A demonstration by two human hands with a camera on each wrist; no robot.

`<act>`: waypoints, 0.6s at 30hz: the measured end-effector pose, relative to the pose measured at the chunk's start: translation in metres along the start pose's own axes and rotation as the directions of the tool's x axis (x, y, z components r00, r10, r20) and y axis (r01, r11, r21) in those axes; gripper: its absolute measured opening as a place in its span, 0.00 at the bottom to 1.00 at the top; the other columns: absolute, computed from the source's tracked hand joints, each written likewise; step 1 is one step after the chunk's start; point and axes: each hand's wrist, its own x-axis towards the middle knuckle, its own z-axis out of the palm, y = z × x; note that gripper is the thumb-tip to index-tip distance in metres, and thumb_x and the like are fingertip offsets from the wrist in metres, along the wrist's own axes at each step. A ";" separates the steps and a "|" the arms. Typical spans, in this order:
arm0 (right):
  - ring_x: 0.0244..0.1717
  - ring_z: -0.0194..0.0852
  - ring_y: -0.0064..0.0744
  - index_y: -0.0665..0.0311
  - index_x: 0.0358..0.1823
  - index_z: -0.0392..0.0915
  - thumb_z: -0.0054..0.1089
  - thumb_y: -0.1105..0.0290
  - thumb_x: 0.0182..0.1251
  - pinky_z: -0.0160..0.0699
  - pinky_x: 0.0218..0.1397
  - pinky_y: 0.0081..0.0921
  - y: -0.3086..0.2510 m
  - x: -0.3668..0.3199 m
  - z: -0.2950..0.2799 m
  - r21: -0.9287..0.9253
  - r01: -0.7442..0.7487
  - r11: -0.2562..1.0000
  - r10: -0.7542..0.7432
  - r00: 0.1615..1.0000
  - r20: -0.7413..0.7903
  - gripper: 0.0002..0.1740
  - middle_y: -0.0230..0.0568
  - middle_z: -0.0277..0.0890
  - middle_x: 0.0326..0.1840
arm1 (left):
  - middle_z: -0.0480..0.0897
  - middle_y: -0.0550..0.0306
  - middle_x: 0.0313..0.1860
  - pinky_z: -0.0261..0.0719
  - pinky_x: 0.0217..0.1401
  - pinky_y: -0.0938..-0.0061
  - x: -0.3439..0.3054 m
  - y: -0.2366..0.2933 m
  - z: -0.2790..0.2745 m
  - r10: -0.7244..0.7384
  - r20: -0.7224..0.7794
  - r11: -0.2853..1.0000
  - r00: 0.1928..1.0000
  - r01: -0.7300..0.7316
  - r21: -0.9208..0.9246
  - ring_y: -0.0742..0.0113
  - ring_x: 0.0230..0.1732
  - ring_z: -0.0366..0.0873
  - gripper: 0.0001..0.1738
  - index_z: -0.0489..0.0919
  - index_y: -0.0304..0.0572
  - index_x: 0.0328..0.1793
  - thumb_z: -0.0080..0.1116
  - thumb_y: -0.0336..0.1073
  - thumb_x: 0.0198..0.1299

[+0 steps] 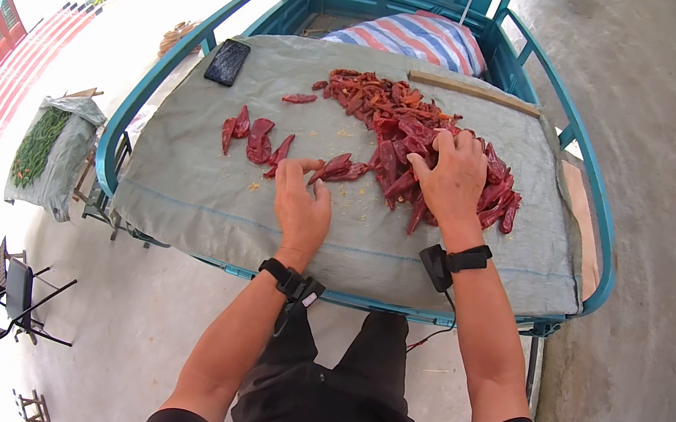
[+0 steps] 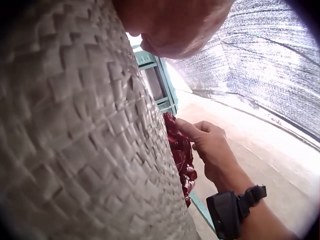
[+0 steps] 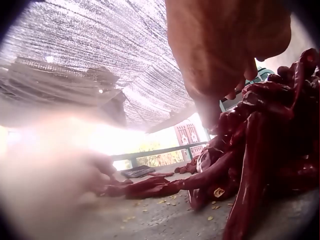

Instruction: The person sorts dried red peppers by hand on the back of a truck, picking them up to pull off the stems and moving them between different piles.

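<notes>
A heap of dried red chili peppers (image 1: pixel 408 129) lies on a grey woven sheet (image 1: pixel 213 165). My right hand (image 1: pixel 456 177) reaches over the near side of the heap, its fingertips on the peppers and its thumb spread apart. In the left wrist view that hand's fingertips meet the dark red peppers (image 2: pixel 181 152). My left hand (image 1: pixel 301 210) is low over the sheet, left of the heap, fingers bent and thumb apart. Its fingertips are right at the end of some loose peppers (image 1: pixel 344 170). Several separate peppers (image 1: pixel 259 141) lie farther left.
The sheet covers a teal cart bed with side rails (image 1: pixel 579 143). A black phone (image 1: pixel 227 63) lies at the far left, a wooden strip (image 1: pixel 473 93) along the back. Behind is a striped bag (image 1: pixel 418 40). Green peppers (image 1: pixel 41 142) and a chair (image 1: pixel 20 293) stand left of the cart.
</notes>
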 end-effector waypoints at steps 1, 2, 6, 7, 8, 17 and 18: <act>0.58 0.78 0.53 0.59 0.47 0.84 0.87 0.55 0.63 0.78 0.57 0.51 -0.001 -0.001 -0.001 0.009 0.016 1.000 -0.016 1.000 -0.017 0.23 0.44 0.79 0.53 | 0.83 0.44 0.56 0.80 0.67 0.54 0.000 -0.001 0.001 0.010 -0.005 1.000 1.000 -0.010 0.010 0.44 0.61 0.82 0.18 0.81 0.34 0.60 0.67 0.19 0.64; 0.59 0.78 0.53 0.59 0.47 0.83 0.86 0.57 0.63 0.78 0.58 0.52 -0.003 -0.002 -0.003 0.024 0.027 0.999 -0.027 0.999 -0.021 0.21 0.44 0.79 0.53 | 0.82 0.43 0.57 0.79 0.68 0.54 0.000 -0.003 0.001 0.021 -0.011 1.000 1.000 -0.021 0.019 0.43 0.62 0.82 0.19 0.80 0.34 0.61 0.67 0.19 0.64; 0.61 0.79 0.54 0.60 0.47 0.83 0.81 0.64 0.66 0.82 0.60 0.51 -0.026 -0.002 -0.003 0.188 0.123 0.974 -0.121 0.992 -0.024 0.16 0.45 0.79 0.54 | 0.82 0.42 0.57 0.79 0.69 0.53 0.000 -0.005 0.002 0.035 -0.020 0.999 0.999 -0.034 0.039 0.43 0.62 0.81 0.22 0.79 0.33 0.62 0.64 0.17 0.62; 0.61 0.79 0.54 0.61 0.47 0.83 0.79 0.66 0.67 0.84 0.61 0.51 -0.034 -0.004 0.002 0.255 0.156 0.954 -0.154 0.988 -0.027 0.14 0.45 0.80 0.54 | 0.82 0.42 0.57 0.79 0.69 0.53 -0.001 -0.005 0.002 0.033 -0.030 0.999 0.999 -0.032 0.035 0.43 0.62 0.81 0.22 0.79 0.33 0.62 0.63 0.16 0.61; 0.62 0.79 0.54 0.61 0.48 0.84 0.77 0.67 0.67 0.85 0.62 0.49 -0.044 -0.006 0.007 0.276 0.187 0.943 -0.199 0.980 0.015 0.12 0.45 0.80 0.54 | 0.81 0.43 0.57 0.79 0.68 0.54 0.000 -0.005 0.002 0.034 -0.041 0.999 0.999 -0.033 0.030 0.43 0.62 0.81 0.23 0.79 0.33 0.62 0.62 0.15 0.61; 0.67 0.79 0.50 0.61 0.49 0.90 0.67 0.72 0.69 0.87 0.65 0.45 -0.087 -0.021 0.075 0.274 0.307 0.911 -0.358 0.920 0.158 0.10 0.45 0.83 0.55 | 0.83 0.45 0.58 0.80 0.62 0.59 -0.002 -0.009 0.002 -0.010 -0.095 1.000 0.995 0.010 -0.004 0.47 0.61 0.83 0.24 0.80 0.33 0.62 0.55 0.12 0.59; 0.67 0.79 0.50 0.60 0.48 0.90 0.66 0.72 0.69 0.87 0.65 0.45 -0.088 -0.019 0.075 0.272 0.310 0.911 -0.360 0.920 0.155 0.09 0.45 0.83 0.55 | 0.83 0.45 0.57 0.80 0.62 0.60 -0.002 -0.011 0.004 -0.021 -0.096 1.000 0.995 0.021 0.002 0.48 0.61 0.83 0.25 0.80 0.34 0.63 0.55 0.12 0.59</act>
